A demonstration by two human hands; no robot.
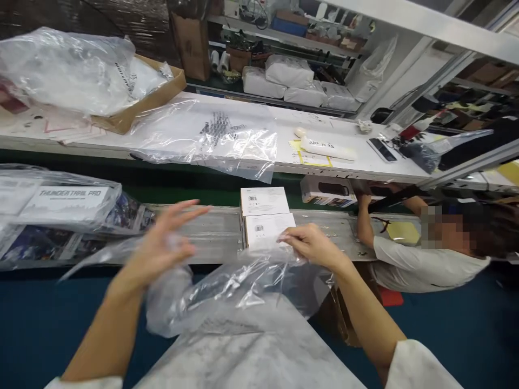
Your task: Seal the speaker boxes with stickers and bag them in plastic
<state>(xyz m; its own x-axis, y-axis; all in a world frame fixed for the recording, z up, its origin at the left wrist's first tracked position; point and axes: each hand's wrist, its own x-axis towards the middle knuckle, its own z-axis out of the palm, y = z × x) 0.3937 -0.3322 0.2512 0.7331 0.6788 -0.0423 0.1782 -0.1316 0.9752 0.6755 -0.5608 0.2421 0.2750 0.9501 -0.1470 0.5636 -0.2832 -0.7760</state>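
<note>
A clear plastic bag [247,283] hangs in front of my body, below the edge of the work surface. My right hand [310,244] pinches its upper edge close to two white boxes. My left hand [166,237] is slightly blurred, with its fingers spread, and holds nothing; part of the bag lies below it. The nearer white box [270,229] has a barcode label and stands against the farther white box [264,201], which also bears a barcode. Whether my right fingertips touch the nearer box, I cannot tell.
To the left lie plastic-wrapped boxes [68,202]. A flat plastic bag [239,138] drapes over the upper shelf [170,116], beside an open carton [162,102]. On the right a co-worker [430,265] reaches toward another box [328,190]. A brown carton [344,319] stands below.
</note>
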